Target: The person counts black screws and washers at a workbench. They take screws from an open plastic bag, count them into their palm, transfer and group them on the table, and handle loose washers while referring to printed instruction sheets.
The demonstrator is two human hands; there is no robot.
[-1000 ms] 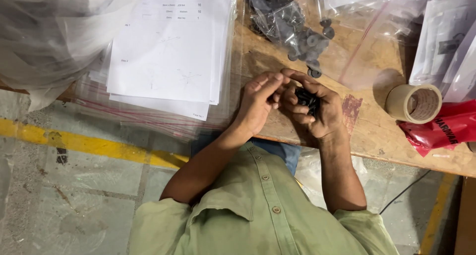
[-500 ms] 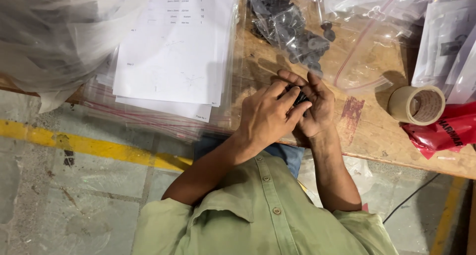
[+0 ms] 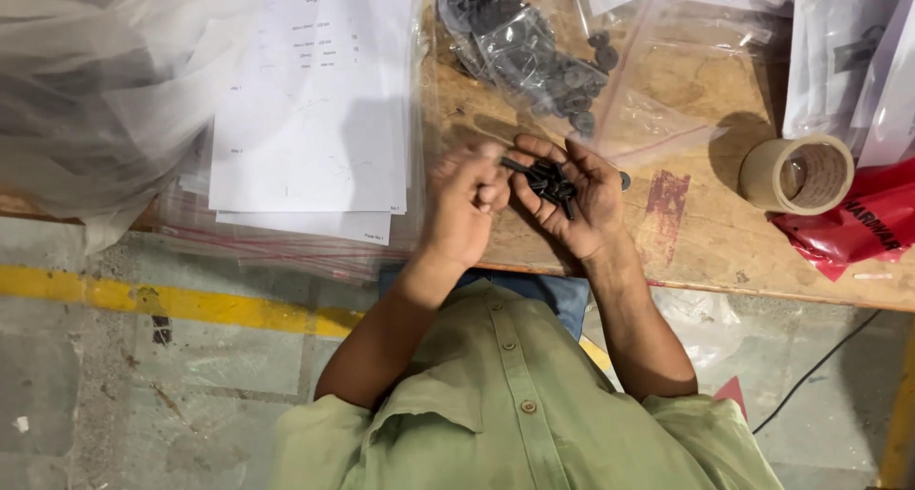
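Black screws (image 3: 551,180): heaped in cupped right hand (image 3: 577,199), fingers spread.
Left hand (image 3: 465,204): pinching one, now drawn left off the palm.
Table (image 3: 710,237) edge: under wrists; bare wood to the right.

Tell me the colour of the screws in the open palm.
Black, seen in the head view: small screws lying in the right hand.

left hand (image 3: 464,204) pinched, right hand (image 3: 572,196) cupped upward.
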